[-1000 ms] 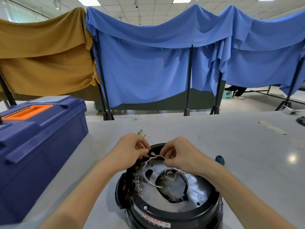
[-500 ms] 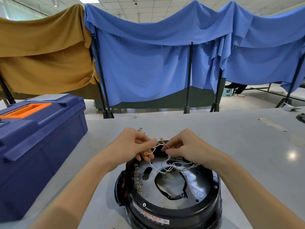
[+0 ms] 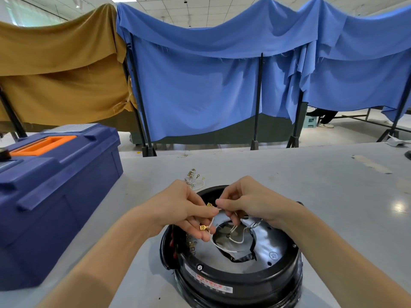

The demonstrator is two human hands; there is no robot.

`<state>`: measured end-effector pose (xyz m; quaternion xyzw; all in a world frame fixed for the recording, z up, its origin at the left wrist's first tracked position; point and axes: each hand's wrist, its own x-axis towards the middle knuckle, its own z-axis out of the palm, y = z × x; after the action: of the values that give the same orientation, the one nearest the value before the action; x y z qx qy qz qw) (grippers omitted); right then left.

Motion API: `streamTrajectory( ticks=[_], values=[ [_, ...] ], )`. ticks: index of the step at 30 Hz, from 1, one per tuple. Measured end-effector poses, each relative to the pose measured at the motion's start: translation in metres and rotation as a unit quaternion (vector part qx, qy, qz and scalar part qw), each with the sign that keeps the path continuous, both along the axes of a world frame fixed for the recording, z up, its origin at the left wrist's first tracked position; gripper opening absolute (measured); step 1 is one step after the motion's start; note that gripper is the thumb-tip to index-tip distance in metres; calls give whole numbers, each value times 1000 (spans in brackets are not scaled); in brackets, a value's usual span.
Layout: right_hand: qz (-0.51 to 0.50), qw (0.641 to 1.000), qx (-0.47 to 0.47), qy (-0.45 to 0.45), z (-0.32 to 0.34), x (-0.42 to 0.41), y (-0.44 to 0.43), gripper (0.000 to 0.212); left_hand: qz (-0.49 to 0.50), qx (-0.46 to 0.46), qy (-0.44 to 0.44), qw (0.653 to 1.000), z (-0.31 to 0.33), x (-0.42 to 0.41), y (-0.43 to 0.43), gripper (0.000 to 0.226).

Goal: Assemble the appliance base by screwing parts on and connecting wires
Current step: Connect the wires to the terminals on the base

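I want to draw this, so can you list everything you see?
Table: one, grey, under everything.
Toolbox: one, blue with an orange handle, on the table's left.
Appliance base: one, black, centre front.
White wires: several, rising from the base to the hands.
Brass terminals: two, gold, at the left fingers.
Loose terminals: small cluster, brass, beyond the hands.
Blue cloth: draped behind.
Mustard cloth: one, behind left.
Left hand: pinches a wire.
Right hand: pinches a wire.

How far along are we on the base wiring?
Done: the base sits on the table, a screw already in its rim. In hand: left hand and right hand both pinch the white wires above it. Left: two brass terminals are unconnected, and spare leads lie on the table behind the base.
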<state>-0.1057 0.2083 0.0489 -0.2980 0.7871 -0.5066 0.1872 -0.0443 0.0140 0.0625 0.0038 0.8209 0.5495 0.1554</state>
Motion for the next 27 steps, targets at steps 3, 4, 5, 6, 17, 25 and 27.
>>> streamTrajectory(
  ticks=[3, 4, 5, 6, 17, 25, 27],
  values=[
    [2, 999, 33, 4, 0, 1, 0, 24, 48, -30, 31, 998, 4, 1, -3, 42],
    [6, 999, 44, 4, 0, 1, 0, 22, 83, -44, 59, 994, 3, 0, -3, 46],
    [13, 998, 54, 4, 0, 1, 0, 21, 122, -71, 99, 985, 1, -2, -4, 46],
    [22, 998, 64, 3, 0, 2, -1, 20, 167, -118, 145, 968, -2, -4, -5, 42],
    [113, 983, 147, 4, 11, 6, 3, 18, 228, -160, 219, 935, -47, -3, 8, 24],
    [127, 971, 200, 43, 17, 7, 14, 17, 219, -104, 223, 944, -49, -8, 28, 23],
    [106, 972, 203, 52, 13, 6, 13, 15, 273, -121, 224, 928, -49, -5, 28, 32]
  ],
)
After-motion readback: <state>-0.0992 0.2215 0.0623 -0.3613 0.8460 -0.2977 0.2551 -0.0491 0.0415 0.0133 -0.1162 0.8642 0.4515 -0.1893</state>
